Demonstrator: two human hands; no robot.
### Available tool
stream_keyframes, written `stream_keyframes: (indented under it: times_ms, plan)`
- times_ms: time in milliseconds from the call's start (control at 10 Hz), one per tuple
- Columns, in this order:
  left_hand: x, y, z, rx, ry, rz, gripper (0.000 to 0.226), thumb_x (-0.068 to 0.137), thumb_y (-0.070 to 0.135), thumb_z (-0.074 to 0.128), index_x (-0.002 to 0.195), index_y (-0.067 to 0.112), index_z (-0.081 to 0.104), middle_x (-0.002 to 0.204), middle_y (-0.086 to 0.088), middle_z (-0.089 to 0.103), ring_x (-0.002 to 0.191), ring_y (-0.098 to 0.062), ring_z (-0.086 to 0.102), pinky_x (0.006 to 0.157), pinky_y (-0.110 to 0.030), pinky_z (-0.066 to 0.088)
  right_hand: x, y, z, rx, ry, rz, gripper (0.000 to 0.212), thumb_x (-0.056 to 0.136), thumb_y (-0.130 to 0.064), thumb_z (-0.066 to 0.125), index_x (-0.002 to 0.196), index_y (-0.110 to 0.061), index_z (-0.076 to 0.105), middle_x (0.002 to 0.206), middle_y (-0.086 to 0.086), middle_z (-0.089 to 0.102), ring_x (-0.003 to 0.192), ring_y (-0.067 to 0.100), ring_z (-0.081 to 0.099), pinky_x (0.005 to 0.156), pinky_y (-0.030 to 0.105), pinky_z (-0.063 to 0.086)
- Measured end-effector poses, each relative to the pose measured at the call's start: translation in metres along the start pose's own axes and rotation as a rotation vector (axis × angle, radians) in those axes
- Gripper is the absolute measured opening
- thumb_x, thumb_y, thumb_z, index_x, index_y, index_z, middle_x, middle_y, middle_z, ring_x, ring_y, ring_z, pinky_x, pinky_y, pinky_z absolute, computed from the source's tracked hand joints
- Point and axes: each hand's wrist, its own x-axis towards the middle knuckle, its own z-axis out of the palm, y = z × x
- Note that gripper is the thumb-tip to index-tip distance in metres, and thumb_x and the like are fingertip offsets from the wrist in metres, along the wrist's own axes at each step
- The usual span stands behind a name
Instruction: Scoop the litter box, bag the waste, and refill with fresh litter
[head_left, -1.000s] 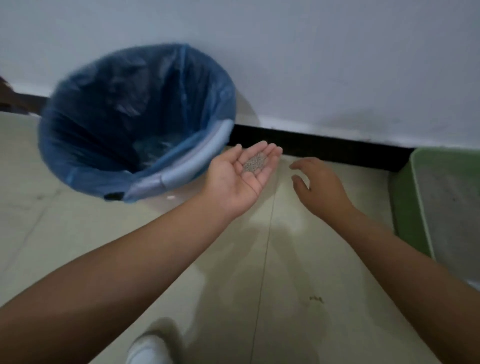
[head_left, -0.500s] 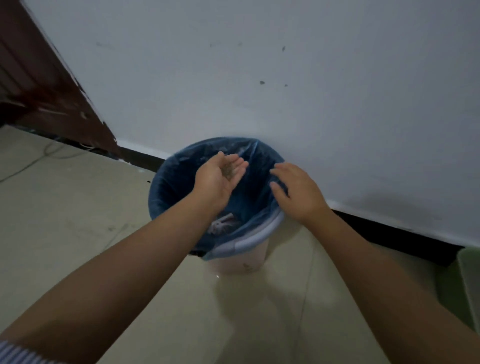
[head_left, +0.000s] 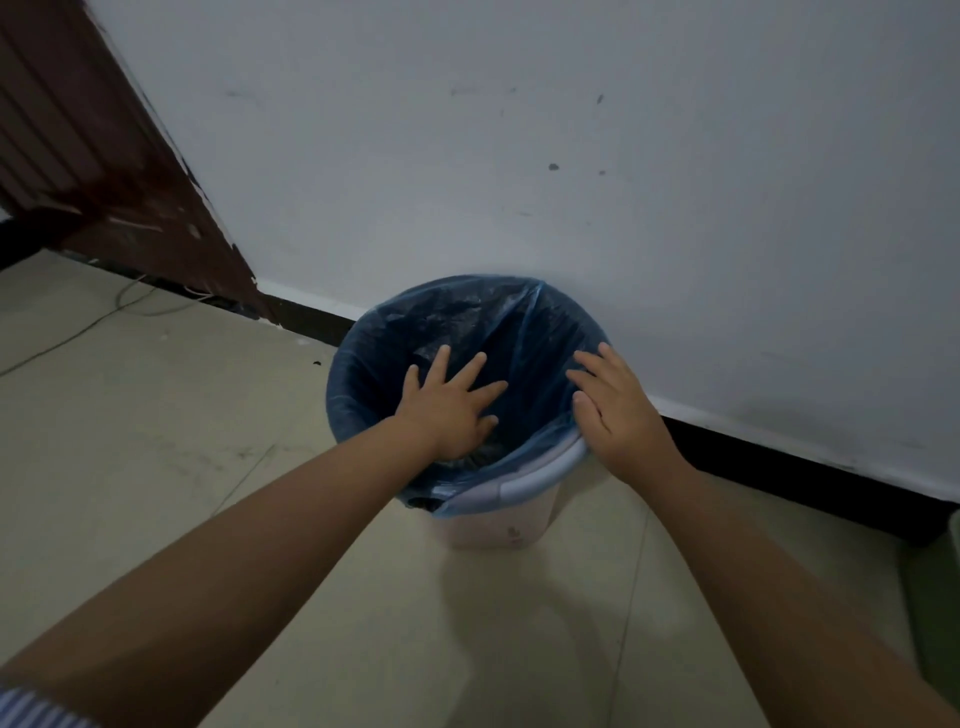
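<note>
Both my hands were over the pale round plastic bin (head_left: 493, 525) lined with a blue plastic bag (head_left: 395, 332): my left hand (head_left: 449, 410) spread wide, palm down, to drop swept-up litter; my right hand (head_left: 618, 410) flat on the rim, steadying it.

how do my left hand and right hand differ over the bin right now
The left hand is over the middle of the blue bag's opening, fingers splayed; the right hand is at the bag's right edge by the bin rim, fingers closer together. Both are palm down, open, holding nothing.
</note>
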Motion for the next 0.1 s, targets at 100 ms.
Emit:
stream_keyframes:
  times_ms: [100]
  plan:
    - [-0.0027,0.0025,-0.0033,-0.056,0.069,-0.013,0.054,0.1,0.044,0.023,0.148,0.037,0.0,0.157,0.004,-0.015,0.142,-0.033,-0.019,0.114,-0.053,-0.002,-0.0052,0.0007,-0.0065,0.026,0.014,0.066,0.052,0.097,-0.031,0.031,0.139,-0.002,0.037,0.153,0.006,0.025,0.145,0.016,0.011,0.106,0.012,0.002]
